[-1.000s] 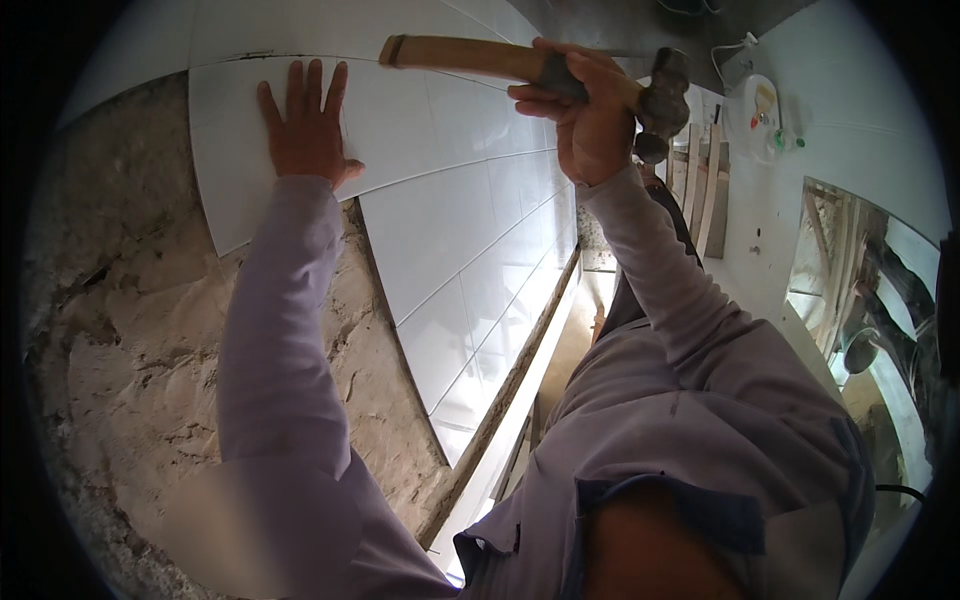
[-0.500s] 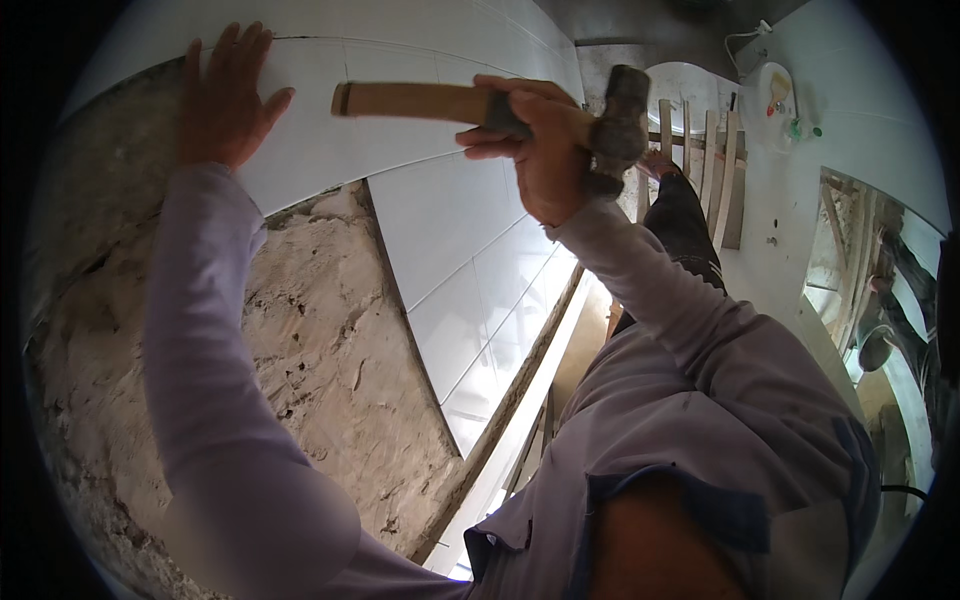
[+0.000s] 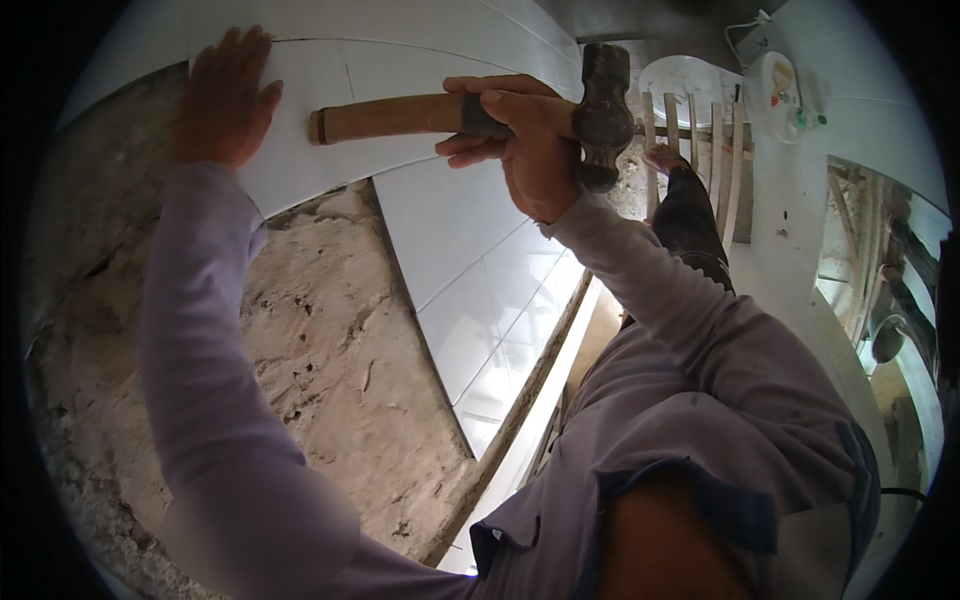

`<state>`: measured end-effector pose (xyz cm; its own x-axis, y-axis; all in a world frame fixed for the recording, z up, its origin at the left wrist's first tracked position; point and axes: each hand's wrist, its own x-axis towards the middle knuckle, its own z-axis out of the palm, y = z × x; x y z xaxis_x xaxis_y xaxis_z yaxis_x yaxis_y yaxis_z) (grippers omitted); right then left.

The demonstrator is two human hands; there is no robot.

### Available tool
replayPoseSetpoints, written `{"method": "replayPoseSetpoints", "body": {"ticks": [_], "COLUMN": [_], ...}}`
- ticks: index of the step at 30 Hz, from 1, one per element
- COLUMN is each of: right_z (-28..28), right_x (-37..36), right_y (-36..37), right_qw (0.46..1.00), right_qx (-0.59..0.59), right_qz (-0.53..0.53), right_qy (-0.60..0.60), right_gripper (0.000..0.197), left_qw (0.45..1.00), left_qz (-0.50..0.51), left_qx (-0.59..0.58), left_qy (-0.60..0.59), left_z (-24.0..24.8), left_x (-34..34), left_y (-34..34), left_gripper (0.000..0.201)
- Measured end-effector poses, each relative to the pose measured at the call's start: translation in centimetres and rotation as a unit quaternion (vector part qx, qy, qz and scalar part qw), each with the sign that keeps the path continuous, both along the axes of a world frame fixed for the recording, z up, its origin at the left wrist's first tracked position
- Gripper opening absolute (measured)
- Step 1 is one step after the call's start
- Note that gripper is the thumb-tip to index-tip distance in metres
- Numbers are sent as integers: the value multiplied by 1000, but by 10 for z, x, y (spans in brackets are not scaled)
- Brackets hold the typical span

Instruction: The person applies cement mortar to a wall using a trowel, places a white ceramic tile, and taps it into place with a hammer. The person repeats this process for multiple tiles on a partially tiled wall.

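Note:
My left hand lies flat against the white wall tiles at the upper left, beside the bare plaster edge. In front of the tiled wall, my right hand is wrapped around a hammer, gripping it close to the dark metal head. Its wooden handle sticks out to the left, roughly level. The head, on the right of the hand, stands upright and touches no tile. Below both hands, tiles give way to a rough, exposed patch of wall.
Wooden slats stretch below at the upper right, with my bare foot on them. A white oval fixture with red and green bits sits at right. Beside it, a mirror reflects part of the scene. A pale ledge borders the wall.
The hammer has shifted slightly left, its handle end lower and its head higher. My left hand stays at the tiles, its fingers and thumb drawn closer together.

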<state>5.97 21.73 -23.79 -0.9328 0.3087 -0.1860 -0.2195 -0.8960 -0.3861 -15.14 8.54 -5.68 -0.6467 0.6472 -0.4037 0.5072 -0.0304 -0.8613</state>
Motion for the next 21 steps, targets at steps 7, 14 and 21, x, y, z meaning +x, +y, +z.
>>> {"method": "replayPoseSetpoints", "body": {"ticks": [7,14,21], "right_z": [17,10,13], "right_x": [-2,-3,-5], "right_y": [2,-1,3], "right_qw": [1000,1000,999], "right_qx": [27,18,15], "right_qz": [-9,1,-18], "right_qy": [6,25,28], "right_gripper": [30,29,26], "left_qw": [1000,999,999], "left_qz": [-21,-17,-21], "left_qx": [-7,-18,26], "left_qy": [11,31,-2], "left_z": [1,-1,-4], "left_x": [0,4,1], "left_y": [-6,-2,-3], "left_gripper": [50,51,50]}}
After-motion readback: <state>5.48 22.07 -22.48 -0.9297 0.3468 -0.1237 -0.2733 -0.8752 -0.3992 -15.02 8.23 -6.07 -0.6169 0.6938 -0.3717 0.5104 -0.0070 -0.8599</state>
